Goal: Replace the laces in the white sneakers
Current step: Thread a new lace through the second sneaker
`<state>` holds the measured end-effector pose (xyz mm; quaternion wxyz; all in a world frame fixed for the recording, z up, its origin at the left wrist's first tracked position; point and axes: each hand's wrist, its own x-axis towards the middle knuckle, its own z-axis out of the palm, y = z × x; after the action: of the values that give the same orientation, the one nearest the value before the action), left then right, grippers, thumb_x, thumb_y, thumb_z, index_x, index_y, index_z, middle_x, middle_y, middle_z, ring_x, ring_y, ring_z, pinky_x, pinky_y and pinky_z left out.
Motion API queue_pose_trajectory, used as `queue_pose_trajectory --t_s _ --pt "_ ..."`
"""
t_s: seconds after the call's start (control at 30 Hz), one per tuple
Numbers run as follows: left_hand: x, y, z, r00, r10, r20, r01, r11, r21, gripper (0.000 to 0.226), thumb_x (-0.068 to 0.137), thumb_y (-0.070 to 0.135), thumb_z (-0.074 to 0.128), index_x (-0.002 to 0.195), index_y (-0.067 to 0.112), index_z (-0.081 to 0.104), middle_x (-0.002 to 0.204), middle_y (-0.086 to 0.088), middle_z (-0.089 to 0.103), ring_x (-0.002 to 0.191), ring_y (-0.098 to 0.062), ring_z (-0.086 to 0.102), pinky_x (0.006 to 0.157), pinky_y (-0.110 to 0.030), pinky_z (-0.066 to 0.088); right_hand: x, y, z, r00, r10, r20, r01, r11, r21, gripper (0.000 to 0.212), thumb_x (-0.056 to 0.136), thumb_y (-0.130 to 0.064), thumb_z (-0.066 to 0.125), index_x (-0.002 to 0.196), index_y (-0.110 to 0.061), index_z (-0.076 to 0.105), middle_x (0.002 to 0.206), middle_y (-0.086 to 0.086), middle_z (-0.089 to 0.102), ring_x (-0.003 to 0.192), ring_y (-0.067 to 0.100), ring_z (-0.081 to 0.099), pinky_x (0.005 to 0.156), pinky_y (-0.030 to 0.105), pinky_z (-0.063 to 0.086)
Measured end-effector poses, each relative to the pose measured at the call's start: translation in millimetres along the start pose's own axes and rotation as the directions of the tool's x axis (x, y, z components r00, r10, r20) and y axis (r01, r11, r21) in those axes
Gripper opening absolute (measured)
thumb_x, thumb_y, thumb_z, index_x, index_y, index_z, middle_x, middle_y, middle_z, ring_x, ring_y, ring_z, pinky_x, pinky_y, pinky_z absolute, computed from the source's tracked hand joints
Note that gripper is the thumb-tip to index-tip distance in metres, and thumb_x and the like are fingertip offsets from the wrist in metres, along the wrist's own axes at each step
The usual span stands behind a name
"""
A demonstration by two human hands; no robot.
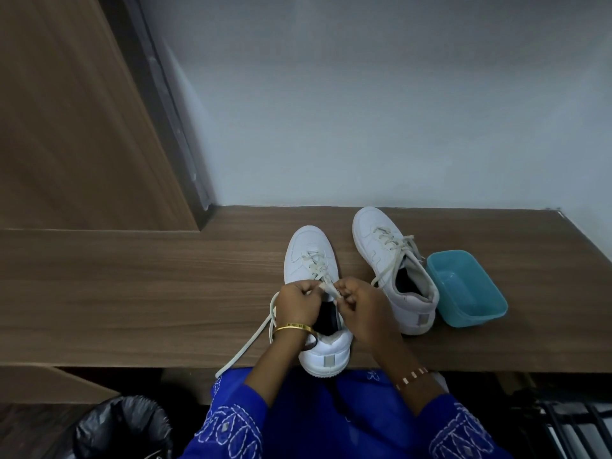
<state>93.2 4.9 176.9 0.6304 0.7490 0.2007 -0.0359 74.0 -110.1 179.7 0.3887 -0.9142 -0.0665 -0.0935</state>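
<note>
- Pinching one lace (326,286) between curled fingers, the left hand (298,301) and right hand (359,304) meet over the near shoe (314,270).
- No writing can be read.
- Smooth white shoe, flat pale lace; its heel sits at the wood table (132,293) edge.
- Second shoe (390,260) touches a blue tub (470,293).
- Bare wood lies left.

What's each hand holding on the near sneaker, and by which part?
Both hands pinch the lace at the top eyelets of the near sneaker: left hand and right hand, fingers curled on it.
</note>
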Motion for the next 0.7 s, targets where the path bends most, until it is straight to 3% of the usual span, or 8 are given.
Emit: queue_pose_trajectory --t_s 0.13,0.27,0.37,0.43,0.5,0.6,0.7 --pt "4.2 1.2 2.3 1.000 -0.022 -0.014 0.022 1.000 0.002 0.009 0.081 0.005 0.066 0.082 0.011 0.073 0.080 -0.003 0.068 0.083 -0.019 0.064 0.080 -0.027 0.050 0.5 0.7 -0.5 1.000 -0.020 0.024 0.021 1.000 -0.013 0.016 0.083 -0.002 0.060 0.097 -0.005 0.068 0.075 -0.002 0.061 0.058 -0.010 0.042 0.062 -0.001 0.035" --pt "3.0 3.5 2.7 1.000 -0.003 -0.018 0.004 0.997 0.073 0.011 0.082 0.007 0.064 0.087 0.010 0.073 0.079 -0.001 0.068 0.078 -0.015 0.062 0.069 -0.019 0.045 1.3 2.2 -0.4 0.999 0.003 0.053 -0.002 1.000 -0.029 0.016 0.084 -0.003 0.058 0.097 -0.006 0.068 0.070 -0.009 0.054 0.057 -0.007 0.043 0.061 0.000 0.034" --pt "3.7 3.9 1.2 1.000 0.027 -0.001 -0.027 0.998 0.057 0.015 0.081 0.004 0.063 0.073 0.013 0.072 0.070 0.000 0.065 0.077 -0.017 0.062 0.072 -0.022 0.047 2.3 3.2 -3.1 0.997 0.024 0.074 -0.027 0.999 0.034 0.016 0.084 -0.003 0.060 0.098 -0.006 0.069 0.076 0.001 0.066 0.063 -0.003 0.052 0.063 0.001 0.038" --pt "5.9 3.1 -0.7 0.997 0.072 0.035 -0.074 0.995 0.074 0.024 0.082 0.003 0.062 0.063 0.016 0.069 0.066 0.000 0.066 0.074 -0.016 0.061 0.076 -0.026 0.048 5.6 4.1 -6.5 0.991 0.109 0.080 -0.117 0.987 0.107 0.017 0.087 -0.008 0.059 0.102 -0.007 0.068 0.088 0.005 0.070 0.075 0.009 0.060 0.073 0.014 0.047" --pt "6.1 3.9 -2.5 0.990 0.126 0.070 -0.134 0.985 0.113 0.015 0.083 0.004 0.062 0.073 0.009 0.072 0.077 -0.007 0.070 0.077 -0.015 0.061 0.078 -0.027 0.049 10.3 5.0 -7.8 0.983 0.177 0.056 -0.183 0.972 0.146 0.019 0.090 -0.012 0.054 0.106 -0.009 0.066 0.093 0.006 0.069 0.082 0.015 0.062 0.080 0.031 0.050" --pt "6.8 3.5 -3.1 0.977 0.207 0.047 -0.213 0.946 0.245 0.011 0.084 0.010 0.064 0.088 0.007 0.073 0.092 -0.002 0.066 0.086 -0.014 0.062 0.073 -0.018 0.044 17.0 2.0 -2.9 0.985 0.167 0.037 -0.169 0.984 0.061 0.016 0.091 -0.011 0.052 0.100 -0.008 0.064 0.081 -0.001 0.064 0.074 0.011 0.055 0.068 0.022 0.040" --pt "4.5 5.7 -2.8 0.970 0.244 -0.004 -0.222 0.887 0.405 0.018 0.087 0.016 0.061 0.101 0.012 0.071 0.104 0.002 0.051 0.096 -0.015 0.059 0.070 -0.010 0.034 22.5 -0.9 0.1 0.984 0.178 0.010 -0.178 0.984 0.007 0.008 0.090 -0.012 0.054 0.089 -0.009 0.061 0.062 -0.015 0.045 0.059 0.001 0.043 0.054 0.019 0.027"
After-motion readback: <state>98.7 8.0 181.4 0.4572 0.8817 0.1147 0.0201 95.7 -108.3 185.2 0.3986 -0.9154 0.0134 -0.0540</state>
